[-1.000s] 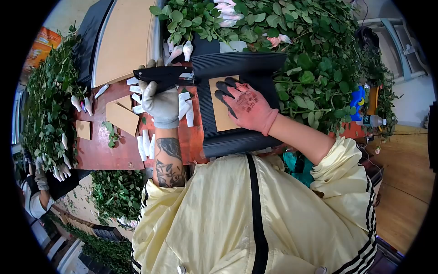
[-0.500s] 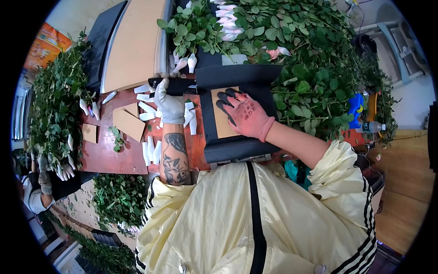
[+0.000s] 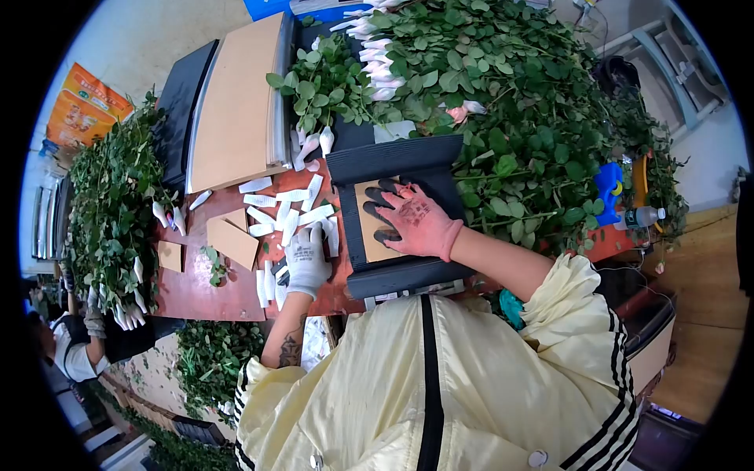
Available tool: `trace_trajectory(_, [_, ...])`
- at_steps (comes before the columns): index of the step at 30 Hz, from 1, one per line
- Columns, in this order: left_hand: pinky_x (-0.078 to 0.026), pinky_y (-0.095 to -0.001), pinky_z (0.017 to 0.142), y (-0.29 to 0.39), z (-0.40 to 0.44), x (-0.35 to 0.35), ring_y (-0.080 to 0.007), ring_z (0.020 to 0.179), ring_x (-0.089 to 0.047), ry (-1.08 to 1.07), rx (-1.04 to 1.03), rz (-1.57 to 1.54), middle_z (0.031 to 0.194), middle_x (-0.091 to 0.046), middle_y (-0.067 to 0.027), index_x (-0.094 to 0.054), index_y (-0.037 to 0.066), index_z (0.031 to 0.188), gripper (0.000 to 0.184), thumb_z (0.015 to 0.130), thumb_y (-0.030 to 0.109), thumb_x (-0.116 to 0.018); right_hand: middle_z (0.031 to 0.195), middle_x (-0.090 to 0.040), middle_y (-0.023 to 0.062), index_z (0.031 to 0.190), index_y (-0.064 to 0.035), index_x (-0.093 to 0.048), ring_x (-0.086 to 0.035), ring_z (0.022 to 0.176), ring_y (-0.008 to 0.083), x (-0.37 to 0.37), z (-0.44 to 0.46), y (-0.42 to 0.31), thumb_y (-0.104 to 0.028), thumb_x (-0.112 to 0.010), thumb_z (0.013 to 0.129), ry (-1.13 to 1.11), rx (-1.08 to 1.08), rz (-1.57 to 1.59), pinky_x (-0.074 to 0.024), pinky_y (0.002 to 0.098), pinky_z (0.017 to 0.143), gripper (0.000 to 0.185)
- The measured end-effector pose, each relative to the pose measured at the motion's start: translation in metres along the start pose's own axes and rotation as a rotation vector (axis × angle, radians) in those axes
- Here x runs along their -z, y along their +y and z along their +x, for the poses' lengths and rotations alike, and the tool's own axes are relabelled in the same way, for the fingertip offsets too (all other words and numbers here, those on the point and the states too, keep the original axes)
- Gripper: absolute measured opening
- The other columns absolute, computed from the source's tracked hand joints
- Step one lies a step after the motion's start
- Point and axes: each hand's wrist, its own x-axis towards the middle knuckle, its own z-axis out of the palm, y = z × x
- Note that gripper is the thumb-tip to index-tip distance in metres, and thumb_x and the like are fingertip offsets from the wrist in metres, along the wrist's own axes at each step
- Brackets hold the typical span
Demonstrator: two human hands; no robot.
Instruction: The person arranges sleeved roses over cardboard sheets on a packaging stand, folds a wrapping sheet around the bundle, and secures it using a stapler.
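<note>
Right hand (image 3: 418,224): in a pink glove with dark fingertips, palm down on the tan card, its fingers spread apart, the bare forearm coming in from the right
Tan card (image 3: 374,253): flat in the middle of the black ridged wrapper, partly covered by the right hand, its left side showing
Black ridged wrapper (image 3: 397,157): lying open on the counter just in front of the body, one flap along the far side and one along the near side
Left hand (image 3: 309,263): in a pale grey glove with print on its back, low at the counter left of the wrapper; the back of the hand hides much of the fingers, so I cannot tell whether they pinch anything
Dark tool (image 3: 280,272): just beside the left hand, mostly hidden, its shape unclear
White sleeves (image 3: 316,214): scattered around the left hand, several overlapping, a few nearer the body
Counter (image 3: 236,302): red and worn, also bearing loose card pieces (image 3: 233,242) and a leafy sprig (image 3: 215,267) further left
Rose stems (image 3: 510,141): heaped to the right of the wrapper and beyond it, with pale wrapped buds (image 3: 378,67) at the heap's left edge
Large tan sheets (image 3: 236,102): stacked beyond the left hand, beside a black stack (image 3: 184,110)
Right edge: a blue plastic object (image 3: 607,192) near a clear bottle (image 3: 640,217)
Left edge: another person's gloved hand (image 3: 94,322) near a second heap of stems (image 3: 114,212)
</note>
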Motion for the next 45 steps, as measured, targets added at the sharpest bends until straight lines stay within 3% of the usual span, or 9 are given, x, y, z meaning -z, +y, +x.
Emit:
trace_trajectory(5, [-0.04,-0.0437,0.093,0.009,-0.005,0.031,-0.0355,0.107,-0.052,0.069,-0.035,-0.006,0.117,-0.053,-0.0169,-0.043,0.007,0.13,0.074,0.063,0.016,-0.072,0.141,-0.039,0.0161,0.133,-0.01,-0.044,-0.029,0.135,0.0326,0.003,0.005,0.009,-0.049,-0.052,0.083,-0.128,-0.031,0.075,-0.0229,0.0462,0.11,0.063])
trace_trajectory(11, [-0.045,-0.04,0.088,0.045,-0.013,0.121,-0.0331,0.097,-0.059,0.116,-0.295,-0.722,0.1,-0.063,-0.0147,-0.064,0.003,0.104,0.029,0.077,0.013,-0.062,0.145,-0.033,0.017,0.137,-0.0077,-0.038,-0.026,0.136,0.0344,-0.022,0.005,0.015,-0.05,-0.048,0.085,-0.101,0.05,-0.01,-0.0179,0.0462,0.112,0.068])
trace_trajectory(16, [-0.049,-0.0358,0.079,0.022,-0.041,0.091,-0.0288,0.089,-0.062,0.4,-0.149,-0.799,0.096,-0.065,-0.014,-0.065,0.002,0.097,0.021,0.077,0.007,-0.064,0.147,-0.025,0.0217,0.141,-0.004,-0.03,-0.02,0.137,0.0398,-0.013,0.005,0.014,-0.048,-0.04,0.089,-0.265,0.061,-0.127,-0.0147,0.0495,0.112,0.069])
trace_trajectory(23, [-0.044,-0.0411,0.091,-0.05,-0.121,0.067,-0.0287,0.092,-0.06,0.704,0.224,-0.435,0.092,-0.063,-0.0125,-0.064,0.002,0.097,0.023,0.074,-0.001,-0.062,0.145,-0.019,0.0324,0.138,0.0045,-0.029,-0.016,0.136,0.0477,0.002,-0.008,0.024,-0.039,-0.041,0.09,-0.674,-0.003,-0.285,-0.0126,0.0528,0.111,0.066])
trace_trajectory(25, [-0.044,-0.0451,0.09,-0.088,-0.134,0.031,-0.03,0.087,-0.06,0.808,0.277,-0.497,0.087,-0.062,-0.0133,-0.063,-0.001,0.093,0.022,0.072,-0.003,-0.059,0.144,-0.019,0.0328,0.137,0.0056,-0.029,-0.014,0.135,0.0496,-0.022,-0.031,0.055,-0.03,-0.045,0.088,-0.258,0.186,-0.173,-0.0105,0.055,0.111,0.062])
trace_trajectory(29, [-0.045,-0.0494,0.088,-0.107,-0.148,0.023,-0.0302,0.076,-0.057,0.653,0.224,-0.647,0.08,-0.059,-0.0134,-0.06,-0.002,0.083,0.017,0.069,0.004,-0.053,0.141,-0.031,0.0176,0.14,-0.0058,-0.027,-0.03,0.132,0.0344,0.0,0.013,-0.003,-0.024,-0.045,0.09,-0.453,-0.423,1.197,-0.0239,0.058,0.106,0.056])
trace_trajectory(32, [-0.047,-0.0523,0.073,-0.119,-0.156,-0.02,-0.0309,0.063,-0.053,0.72,0.041,-0.628,0.073,-0.055,-0.0178,-0.057,-0.006,0.079,0.021,0.066,0.01,-0.054,0.131,-0.041,0.0124,0.141,-0.0122,-0.027,-0.042,0.123,0.0311,-0.009,0.055,-0.052,-0.03,-0.048,0.09,-0.344,-0.868,1.584,-0.0341,0.0585,0.1,0.058])
trace_trajectory(38, [-0.046,-0.052,0.07,-0.121,-0.158,-0.082,-0.0303,0.061,-0.052,0.911,-0.069,-0.692,0.073,-0.055,-0.0184,-0.057,-0.006,0.082,0.022,0.068,0.01,-0.053,0.125,-0.046,0.0111,0.139,-0.0104,-0.031,-0.05,0.114,0.0329,-0.021,0.08,-0.059,-0.035,-0.055,0.089,-0.16,-1.335,1.856,-0.039,0.0564,0.097,0.06])
trace_trajectory(45, [-0.046,-0.0513,0.07,-0.123,-0.158,-0.088,-0.0302,0.061,-0.052,0.936,-0.097,-0.662,0.073,-0.054,-0.0177,-0.057,-0.006,0.084,0.023,0.069,0.011,-0.054,0.127,-0.045,0.0118,0.138,-0.0099,-0.031,-0.048,0.116,0.033,-0.021,0.076,-0.048,-0.031,-0.058,0.088,-0.194,-1.371,1.798,-0.0386,0.0564,0.097,0.061])
